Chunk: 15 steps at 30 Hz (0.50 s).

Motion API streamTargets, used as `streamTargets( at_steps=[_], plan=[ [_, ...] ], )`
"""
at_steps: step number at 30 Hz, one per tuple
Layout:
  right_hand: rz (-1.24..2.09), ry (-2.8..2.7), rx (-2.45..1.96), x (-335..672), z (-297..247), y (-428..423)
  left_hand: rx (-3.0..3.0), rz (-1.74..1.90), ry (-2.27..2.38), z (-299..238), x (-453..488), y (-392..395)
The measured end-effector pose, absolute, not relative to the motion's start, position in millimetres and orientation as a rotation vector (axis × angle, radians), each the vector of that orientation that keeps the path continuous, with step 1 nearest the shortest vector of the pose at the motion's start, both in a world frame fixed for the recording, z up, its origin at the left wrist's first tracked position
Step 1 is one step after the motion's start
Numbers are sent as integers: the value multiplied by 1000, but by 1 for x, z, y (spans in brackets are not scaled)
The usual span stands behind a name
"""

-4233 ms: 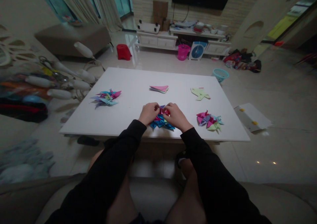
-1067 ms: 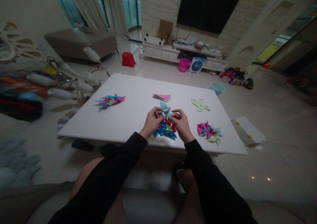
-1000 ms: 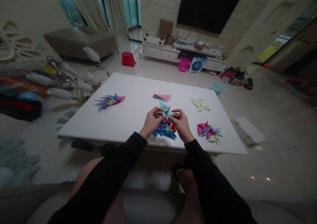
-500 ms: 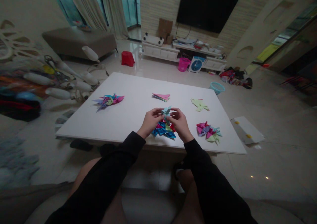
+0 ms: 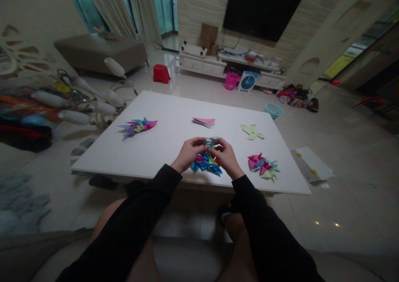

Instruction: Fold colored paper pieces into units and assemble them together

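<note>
A pale blue folded-paper piece [image 5: 211,142] is pinched between both hands, above the near edge of the white table [image 5: 165,149]. My left hand [image 5: 190,153] grips its left side with thumb and fingers. From the right, my right hand [image 5: 226,155] has its fingers closed on the other side. Parts of the piece are hidden by the fingertips. Directly beneath the hands lies a pile of shiny folded-paper pieces [image 5: 205,163] in blue, red, pink and green, partly covered by the hands.
Folded-paper cranes [image 5: 139,126] lie in a heap at the table's left. A stack of folded paper [image 5: 203,122] sits at the middle back. Light green folded pieces [image 5: 253,131] lie at right, with another colourful heap [image 5: 263,165] nearer. A blue basket [image 5: 274,110] stands beyond the right corner.
The pale blue piece has tipped lower between my fingers, and its upper points show less. Both hands stay in nearly the same place. The heaps on the table have not moved.
</note>
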State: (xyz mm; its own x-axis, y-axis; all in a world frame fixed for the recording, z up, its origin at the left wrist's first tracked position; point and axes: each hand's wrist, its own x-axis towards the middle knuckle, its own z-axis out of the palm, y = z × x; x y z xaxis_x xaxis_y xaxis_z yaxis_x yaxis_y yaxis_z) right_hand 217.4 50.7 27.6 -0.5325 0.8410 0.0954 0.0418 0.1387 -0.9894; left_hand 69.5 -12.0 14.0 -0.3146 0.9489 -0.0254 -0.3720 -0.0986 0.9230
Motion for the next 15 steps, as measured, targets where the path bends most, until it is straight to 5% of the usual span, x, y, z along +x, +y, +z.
streamTargets(
  at_steps=[15],
  plan=[
    [1373, -1759, -902, 219, 24, 54, 837, 1550, 1157, 20, 69, -17]
  ],
)
